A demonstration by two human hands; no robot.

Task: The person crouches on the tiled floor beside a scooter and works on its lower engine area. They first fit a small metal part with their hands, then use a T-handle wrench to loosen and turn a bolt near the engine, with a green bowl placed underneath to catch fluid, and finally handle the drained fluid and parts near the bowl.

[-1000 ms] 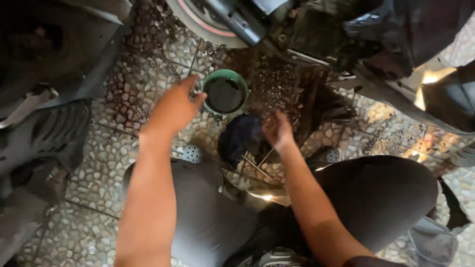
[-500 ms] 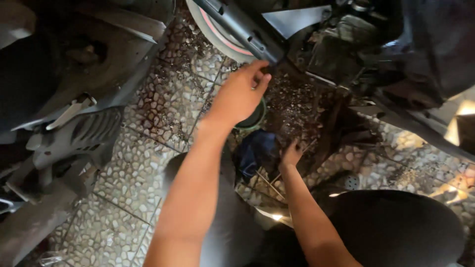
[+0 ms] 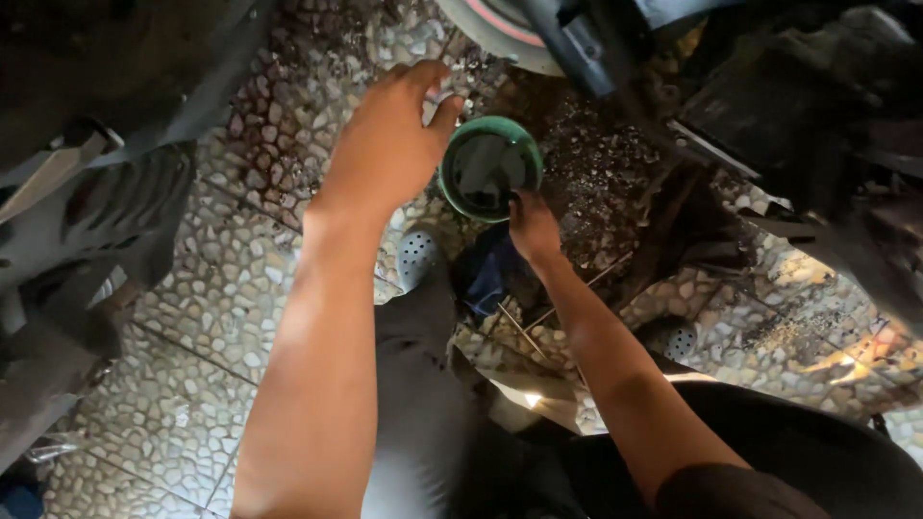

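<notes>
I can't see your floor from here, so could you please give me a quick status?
Left hand open above the green bowl. Right hand touching its near rim. Dark liquid inside. Wheel just beyond.

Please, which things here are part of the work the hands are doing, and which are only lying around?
In use:
green bowl, dark inside
left hand, beside its rim
right hand, at its lower edge

Lying about:
blue cloth
thin rods
grey body panels

There is open pebble floor (image 3: 221,288) on the left. The green bowl (image 3: 488,168), dark vehicle parts (image 3: 769,106) and gray panel (image 3: 87,211) crowd the rest.
</notes>
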